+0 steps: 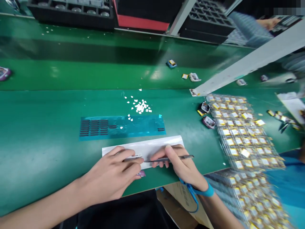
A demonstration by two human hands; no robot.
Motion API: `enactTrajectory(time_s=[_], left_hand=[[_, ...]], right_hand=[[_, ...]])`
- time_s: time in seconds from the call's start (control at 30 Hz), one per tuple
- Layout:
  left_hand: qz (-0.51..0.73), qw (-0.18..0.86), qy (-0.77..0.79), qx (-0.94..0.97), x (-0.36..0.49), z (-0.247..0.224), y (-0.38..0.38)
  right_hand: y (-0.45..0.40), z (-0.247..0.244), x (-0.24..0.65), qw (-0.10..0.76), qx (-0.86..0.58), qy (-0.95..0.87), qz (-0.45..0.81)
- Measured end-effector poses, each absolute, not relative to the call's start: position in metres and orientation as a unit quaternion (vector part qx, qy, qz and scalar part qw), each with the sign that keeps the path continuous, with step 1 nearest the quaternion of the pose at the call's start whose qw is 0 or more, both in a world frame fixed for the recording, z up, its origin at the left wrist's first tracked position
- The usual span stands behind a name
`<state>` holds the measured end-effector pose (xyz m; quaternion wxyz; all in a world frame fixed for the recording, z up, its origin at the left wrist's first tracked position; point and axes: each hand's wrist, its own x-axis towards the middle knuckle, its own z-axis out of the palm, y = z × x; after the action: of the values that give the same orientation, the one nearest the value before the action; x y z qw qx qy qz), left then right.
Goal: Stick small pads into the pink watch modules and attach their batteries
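Observation:
Across the white sheet (pixel 175 142), which carries small dark print, my left hand (pixel 119 171) lies with bent fingers. A small purple casing (pixel 141 173) pokes out at its thumb, gripped there and mostly hidden by the hand. My right hand (pixel 177 159) pinches metal tweezers (pixel 188 156), held almost level over the sheet. Their tips point left and meet the left fingertips; whether anything sits between the tips cannot be seen. Just beyond the sheet lies a blue film strip (pixel 138 128) bearing rows of thin dark pieces.
Small white bits (pixel 141 107) are heaped behind the film. At right, clear trays (pixel 238 132) hold rows of yellow-edged cells, beside a black casing (pixel 205 108) and another purple casing (pixel 209 122). A white post (pixel 238 60) slants across. Black trays (pixel 71 14) stand at the back.

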<state>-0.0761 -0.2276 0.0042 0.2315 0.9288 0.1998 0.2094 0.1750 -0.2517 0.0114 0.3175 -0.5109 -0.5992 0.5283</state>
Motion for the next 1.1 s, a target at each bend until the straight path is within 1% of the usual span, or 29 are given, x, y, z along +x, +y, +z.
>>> enactTrajectory(time_s=[0.2,0.4,0.47,0.6,0.7,0.8,0.9,1.0,1.1], left_hand=[[0.211,0.237,0.201,0.927,-0.077,0.007,-0.227],[0.206,0.231,0.203,0.929,-0.077,0.007,-0.228],[0.201,0.22,0.2,0.933,-0.076,0.007,-0.229],[0.209,0.182,0.192,0.942,-0.074,0.007,-0.23],[0.285,0.192,0.184,0.921,-0.076,0.008,-0.229],[0.356,0.277,0.21,0.868,-0.08,0.014,-0.23],[0.363,0.409,0.275,0.791,-0.082,0.023,-0.231],[0.338,0.562,0.323,0.682,-0.079,0.029,-0.231],[0.347,0.652,0.317,0.595,-0.076,0.028,-0.231]], right_hand=[[-0.254,0.01,0.177,0.34,-0.536,-0.564,0.528],[-0.252,0.009,0.178,0.314,-0.506,-0.593,0.541],[-0.251,0.008,0.181,0.32,-0.496,-0.584,0.557],[-0.249,0.01,0.184,0.378,-0.497,-0.513,0.589],[-0.248,0.021,0.181,0.421,-0.484,-0.497,0.584],[-0.245,0.035,0.173,0.456,-0.463,-0.512,0.562],[-0.239,0.044,0.161,0.474,-0.428,-0.518,0.569],[-0.233,0.046,0.148,0.46,-0.389,-0.513,0.612],[-0.229,0.043,0.138,0.434,-0.391,-0.495,0.643]])
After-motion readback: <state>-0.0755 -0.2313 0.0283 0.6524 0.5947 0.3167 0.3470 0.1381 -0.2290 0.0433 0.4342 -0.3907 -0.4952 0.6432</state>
